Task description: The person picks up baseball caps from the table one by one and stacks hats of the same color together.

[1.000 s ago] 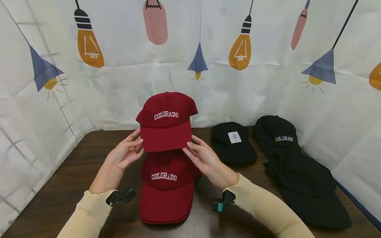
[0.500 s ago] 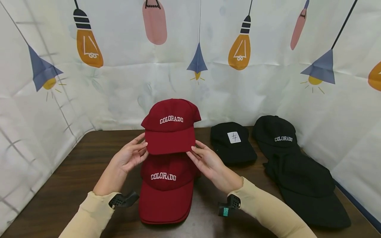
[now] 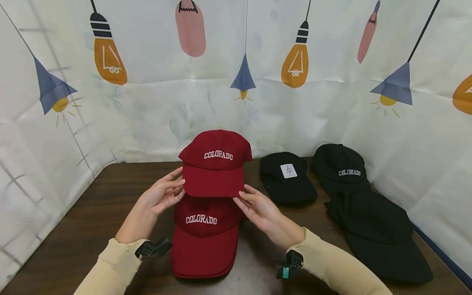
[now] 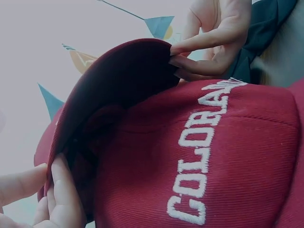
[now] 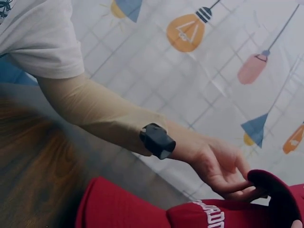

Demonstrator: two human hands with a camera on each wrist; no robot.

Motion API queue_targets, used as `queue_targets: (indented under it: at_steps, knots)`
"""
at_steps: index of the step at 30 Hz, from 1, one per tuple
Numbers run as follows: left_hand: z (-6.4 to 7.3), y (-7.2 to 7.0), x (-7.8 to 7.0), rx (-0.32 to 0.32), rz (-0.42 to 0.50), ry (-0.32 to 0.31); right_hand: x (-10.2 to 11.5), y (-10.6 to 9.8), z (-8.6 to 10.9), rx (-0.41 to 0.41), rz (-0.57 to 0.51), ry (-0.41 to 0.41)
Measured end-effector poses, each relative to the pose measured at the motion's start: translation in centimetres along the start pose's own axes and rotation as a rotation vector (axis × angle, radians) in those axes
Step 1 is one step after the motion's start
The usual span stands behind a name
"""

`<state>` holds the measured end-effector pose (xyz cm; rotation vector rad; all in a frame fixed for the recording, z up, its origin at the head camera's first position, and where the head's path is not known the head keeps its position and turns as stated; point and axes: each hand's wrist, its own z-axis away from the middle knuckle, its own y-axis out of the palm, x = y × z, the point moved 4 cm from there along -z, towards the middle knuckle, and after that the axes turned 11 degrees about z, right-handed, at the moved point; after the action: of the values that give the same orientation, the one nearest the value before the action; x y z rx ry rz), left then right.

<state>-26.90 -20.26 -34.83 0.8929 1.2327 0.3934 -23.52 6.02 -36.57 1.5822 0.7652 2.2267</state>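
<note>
Both hands hold up a red cap [image 3: 214,180] lettered COLORADO, its brim toward me. My left hand [image 3: 162,194] pinches the brim's left edge between thumb and fingers; at the brim's right corner, my right hand [image 3: 262,213] does likewise. Below and nearer me lies a stack of red COLORADO caps [image 3: 204,254], brims doubled at the front edge. The held cap overlaps the top of that stack's crown in the head view. From the left wrist, the held cap's dark brim underside [image 4: 130,71] shows just behind the lettered crown [image 4: 204,142] of the stack.
Right of the hands, a black cap [image 3: 287,188] with a white marked label sits at the table's back. Farther right are a black COLORADO cap [image 3: 337,162] and another black cap [image 3: 380,225] overlapping it. A printed cloth [image 3: 147,123] hangs behind the dark wooden table [image 3: 99,213].
The held red cap has come down and shifted right, closer over the stack, with both hands following it. The stack and black caps stay put.
</note>
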Motion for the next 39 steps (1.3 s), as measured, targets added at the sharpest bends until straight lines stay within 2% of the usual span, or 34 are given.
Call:
queue_targets:
  at_steps: [8,21,33,39]
  knots:
    - [0.2,0.0,0.4,-0.015,-0.042,-0.009,-0.4,-0.6,0.6,-0.007,-0.005,0.012]
    - [0.3,-0.5,0.3,0.03,-0.007,0.001,-1.3,-1.0,0.9,0.008,-0.009,0.071]
    - [0.6,-0.7,0.5,0.092,0.021,-0.031,-1.8,-1.4,1.2,0.035,0.005,0.104]
    - [0.7,-0.8,0.6,0.16,0.058,-0.055,-2.0,-1.4,1.6,0.064,0.002,0.123]
